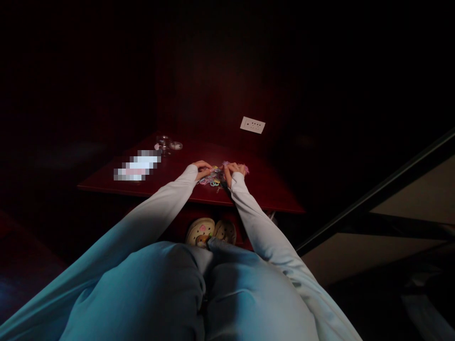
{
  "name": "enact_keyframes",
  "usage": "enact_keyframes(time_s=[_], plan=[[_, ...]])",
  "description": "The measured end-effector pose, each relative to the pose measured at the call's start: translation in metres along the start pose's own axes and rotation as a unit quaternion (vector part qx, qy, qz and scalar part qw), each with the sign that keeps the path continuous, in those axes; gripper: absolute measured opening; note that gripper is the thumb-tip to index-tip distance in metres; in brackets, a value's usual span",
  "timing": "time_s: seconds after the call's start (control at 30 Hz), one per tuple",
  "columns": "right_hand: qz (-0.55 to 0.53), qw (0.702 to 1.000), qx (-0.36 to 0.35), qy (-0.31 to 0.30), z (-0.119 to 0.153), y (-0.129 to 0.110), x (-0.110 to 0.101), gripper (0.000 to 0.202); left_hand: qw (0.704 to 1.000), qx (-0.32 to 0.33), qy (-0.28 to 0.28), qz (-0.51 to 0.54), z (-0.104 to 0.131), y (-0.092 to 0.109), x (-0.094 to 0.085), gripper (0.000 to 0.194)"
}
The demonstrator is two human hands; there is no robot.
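Observation:
On the dark red desk (170, 182), a small heap of colourful little pieces (212, 178) lies between my two hands, in pink, yellow, blue and other pale colours. They are too small to name. My left hand (203, 169) is at the heap's left side, its fingers bent inward and together at the pieces. My right hand (235, 168) is at the right side with curled fingers. A frilly purple thing (247, 169) shows past its knuckles, and more purple shows by its fingertips. What either hand pinches is hidden or too small to tell.
A bright, blurred-out flat object (138, 166) lies on the desk's left. Behind it are a clear jar (163, 143) and a round clear lid (176, 146). A white socket plate (252, 125) is on the back wall. Beige clogs (201, 229) show below the desk edge.

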State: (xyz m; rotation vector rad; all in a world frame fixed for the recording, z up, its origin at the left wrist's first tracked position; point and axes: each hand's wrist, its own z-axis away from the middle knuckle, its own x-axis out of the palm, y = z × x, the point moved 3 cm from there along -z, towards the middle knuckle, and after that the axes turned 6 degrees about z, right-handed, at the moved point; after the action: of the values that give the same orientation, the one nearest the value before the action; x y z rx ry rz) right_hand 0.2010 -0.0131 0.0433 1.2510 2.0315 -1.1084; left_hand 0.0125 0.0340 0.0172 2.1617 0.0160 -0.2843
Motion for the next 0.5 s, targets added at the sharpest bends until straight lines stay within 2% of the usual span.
enact_keyframes(time_s=[0.13,0.3,0.5], plan=[[-0.004,1.000,0.010,-0.011,0.0018,-0.0001,-0.0024,0.048,1.000,0.010,0.001,-0.004,-0.0001,-0.0024,-0.0009,0.026],[-0.007,0.999,-0.036,-0.020,0.0047,-0.0023,-0.0034,0.042,1.000,0.020,0.000,0.008,-0.0001,-0.0046,-0.0010,0.025],[-0.009,0.999,-0.041,-0.033,0.0047,-0.0030,-0.0022,0.036,0.999,0.026,-0.020,0.021,-0.0019,-0.0074,-0.0008,0.033]])
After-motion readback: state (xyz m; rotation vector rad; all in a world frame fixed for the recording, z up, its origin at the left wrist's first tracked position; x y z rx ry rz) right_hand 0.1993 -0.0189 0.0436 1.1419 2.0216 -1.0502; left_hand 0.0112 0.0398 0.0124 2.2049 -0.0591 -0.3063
